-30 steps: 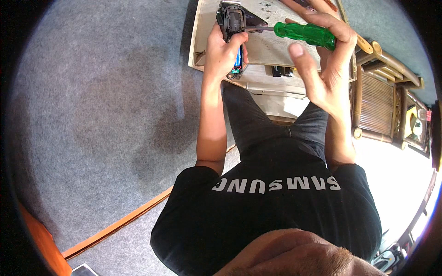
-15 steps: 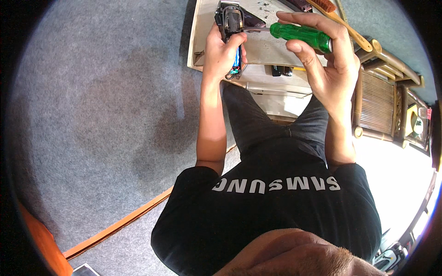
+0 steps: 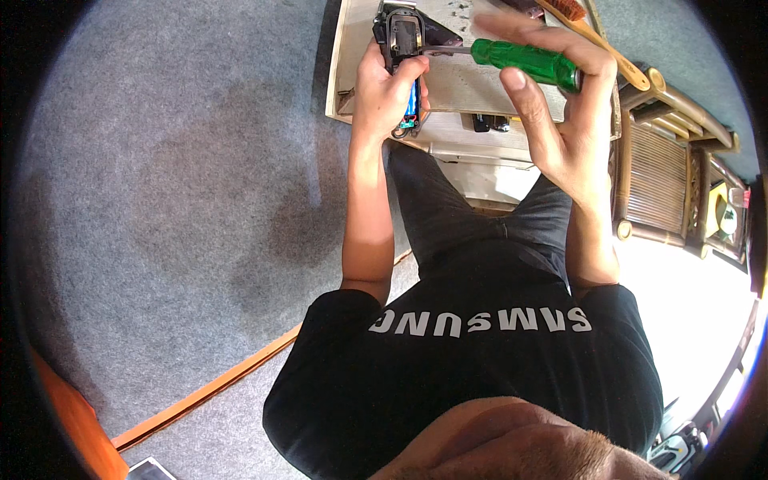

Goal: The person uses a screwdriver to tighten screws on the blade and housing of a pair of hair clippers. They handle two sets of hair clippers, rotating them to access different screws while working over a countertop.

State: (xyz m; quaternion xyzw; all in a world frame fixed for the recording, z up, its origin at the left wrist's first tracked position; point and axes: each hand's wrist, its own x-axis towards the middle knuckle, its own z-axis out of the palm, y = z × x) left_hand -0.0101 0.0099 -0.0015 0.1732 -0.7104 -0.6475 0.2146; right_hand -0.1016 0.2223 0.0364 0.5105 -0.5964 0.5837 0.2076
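An opened hair clipper (image 3: 405, 34) is gripped in my left hand (image 3: 381, 94), its metal blade end pointing away from me. Below my thumb, a blue battery (image 3: 413, 100) shows in the exposed casing. A screwdriver (image 3: 520, 62) with a green handle lies almost level, its shaft reaching the clipper's right side. My right hand (image 3: 572, 128) holds the handle's butt end, with the thumb off the handle and the forefinger smeared by motion. Behind the shaft lies a dark, patterned cover piece (image 3: 440, 34). Where exactly the screwdriver's tip seats is too small to tell.
The pale tabletop (image 3: 460, 92) carries small dark bits near its far side. A wooden-handled brush (image 3: 604, 44) with brown bristles lies at the right edge. Small black objects (image 3: 490, 122) sit at the table's front. A bamboo chair (image 3: 656, 176) stands to the right.
The fingers of my right hand have shifted over the screwdriver's handle, the forefinger now blurred. The screwdriver has moved very slightly right. My left hand and the clipper stay in place.
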